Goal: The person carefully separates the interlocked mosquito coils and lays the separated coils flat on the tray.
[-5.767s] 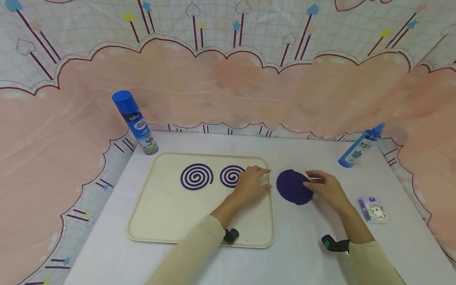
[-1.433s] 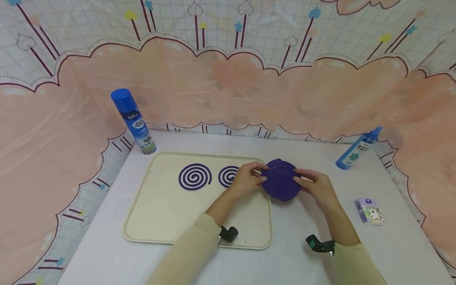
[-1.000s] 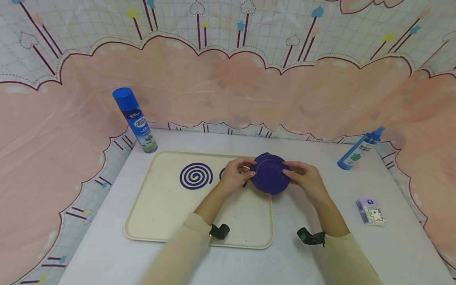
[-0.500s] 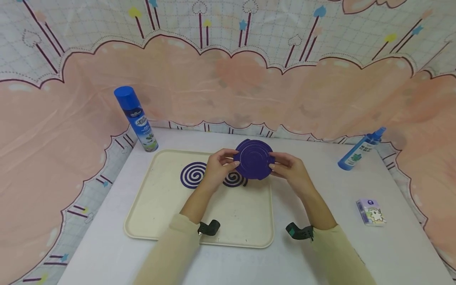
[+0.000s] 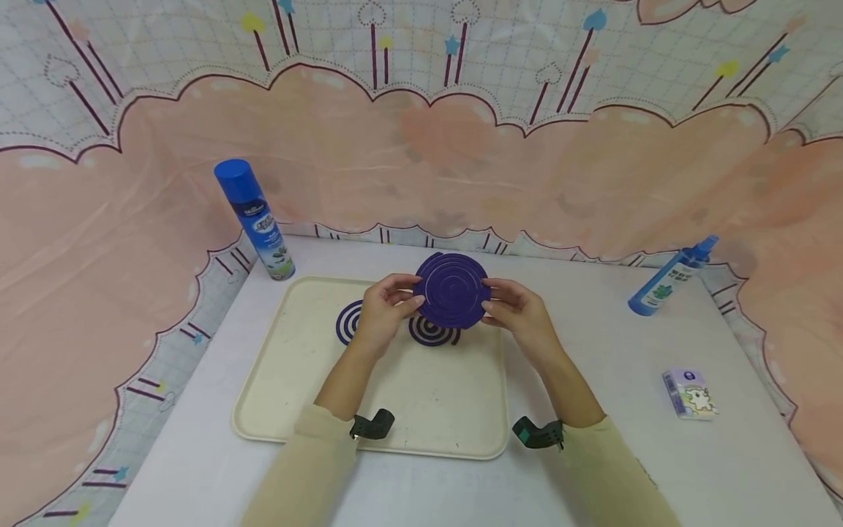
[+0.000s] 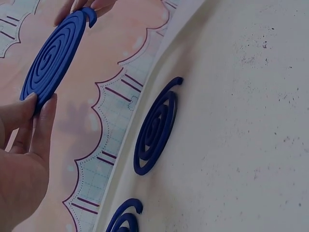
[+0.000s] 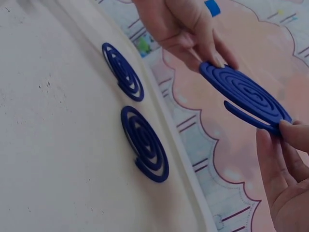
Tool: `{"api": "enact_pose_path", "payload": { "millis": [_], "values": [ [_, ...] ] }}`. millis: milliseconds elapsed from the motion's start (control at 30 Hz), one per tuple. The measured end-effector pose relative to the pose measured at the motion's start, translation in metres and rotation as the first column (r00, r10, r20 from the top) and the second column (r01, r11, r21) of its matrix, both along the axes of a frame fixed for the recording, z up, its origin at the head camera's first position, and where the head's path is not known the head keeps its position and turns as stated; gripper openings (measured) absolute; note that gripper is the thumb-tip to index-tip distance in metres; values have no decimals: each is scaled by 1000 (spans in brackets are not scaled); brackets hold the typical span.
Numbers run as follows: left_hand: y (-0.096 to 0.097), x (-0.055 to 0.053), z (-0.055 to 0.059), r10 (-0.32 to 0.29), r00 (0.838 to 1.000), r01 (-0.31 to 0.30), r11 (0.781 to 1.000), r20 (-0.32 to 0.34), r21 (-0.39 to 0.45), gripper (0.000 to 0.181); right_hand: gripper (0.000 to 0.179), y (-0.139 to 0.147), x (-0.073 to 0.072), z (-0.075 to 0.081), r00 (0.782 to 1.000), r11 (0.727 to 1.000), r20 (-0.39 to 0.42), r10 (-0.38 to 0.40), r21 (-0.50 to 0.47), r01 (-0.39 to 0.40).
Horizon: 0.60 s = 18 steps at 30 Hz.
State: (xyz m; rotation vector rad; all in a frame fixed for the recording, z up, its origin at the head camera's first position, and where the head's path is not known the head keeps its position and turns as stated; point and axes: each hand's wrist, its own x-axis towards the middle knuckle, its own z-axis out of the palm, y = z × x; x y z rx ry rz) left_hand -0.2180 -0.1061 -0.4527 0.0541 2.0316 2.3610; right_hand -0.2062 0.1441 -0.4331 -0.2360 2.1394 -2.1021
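A dark blue mosquito coil, its spirals tightly nested, is held up above the far part of the tray, its flat face tilted toward the head camera. My left hand pinches its left edge between thumb and fingers. On the opposite edge, my right hand pinches it likewise. The right wrist view shows an outer arm of the held coil standing slightly apart. Two separated single coils lie flat on the tray: the left one is partly behind my left hand, and the right one is partly covered by the held coil.
The cream tray lies on a white-covered table. Behind its left corner stands a blue aerosol can. A blue spray bottle stands at the back right, and a small printed box lies nearer on the right.
Several seconds ago, the nested coil was right of the tray, with only the right hand at it. Both hands then gripped it and carried it left and up over the tray, slowing lately.
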Motion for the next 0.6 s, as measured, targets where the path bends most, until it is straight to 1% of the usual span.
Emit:
{"api": "enact_pose_path", "payload": {
  "millis": [100, 233, 433, 600],
  "values": [
    [-4, 2, 0, -2, 1000, 2, 1000, 2, 10, 38, 45, -4, 1, 0, 1000, 1000, 1, 7, -17, -7],
    [-7, 4, 0, -11, 1000, 12, 999, -10, 37, 38, 46, -5, 1, 0, 1000, 1000, -2, 16, -25, -16],
    [-9, 9, -2, -16, 1000, 16, 999, -19, 45, 37, 48, -6, 2, -1, 1000, 999, 17, 21, -40, -20],
    [-9, 14, -3, -11, 1000, 11, 998, 5, 63, 37, 49, -5, 5, -1, 999, 999, 28, 24, -44, -23]
  ]
}}
